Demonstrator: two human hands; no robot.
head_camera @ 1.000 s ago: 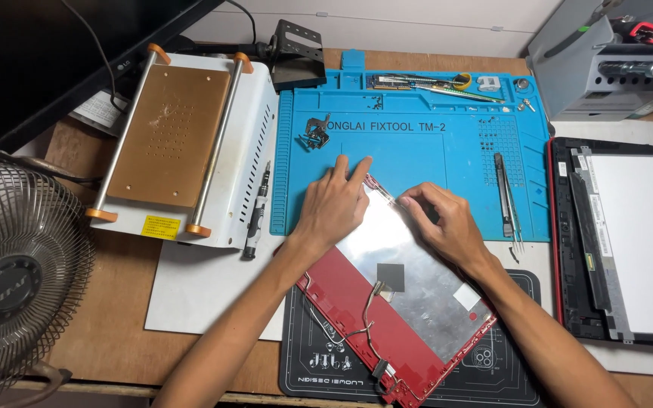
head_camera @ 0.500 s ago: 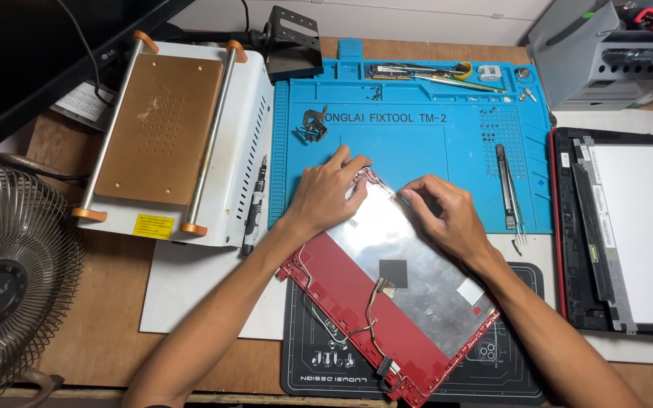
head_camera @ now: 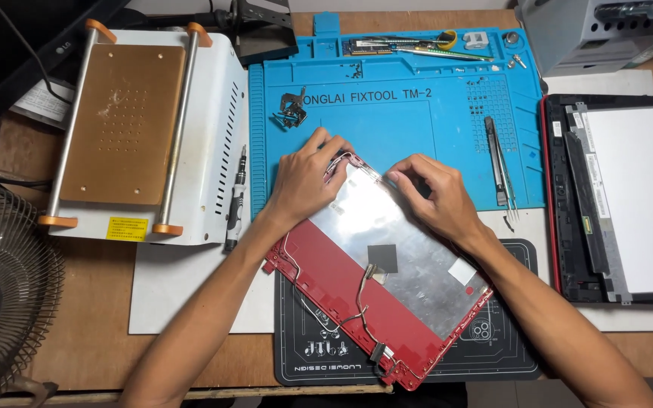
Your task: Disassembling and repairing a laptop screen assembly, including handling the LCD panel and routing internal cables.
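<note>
Working the far corner of the stripped red laptop lid (head_camera: 387, 264), left hand (head_camera: 304, 181) pinches its rim, right hand (head_camera: 432, 196) presses flat, cables unremoved.

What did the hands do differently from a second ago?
Not much. The left hand slid a little along the top corner of the red laptop lid, fingers curled over its edge, and the right hand stayed pressed on the silver inside. The lid turned slightly. The blue mat, tweezers and white heating plate did not move.
</note>
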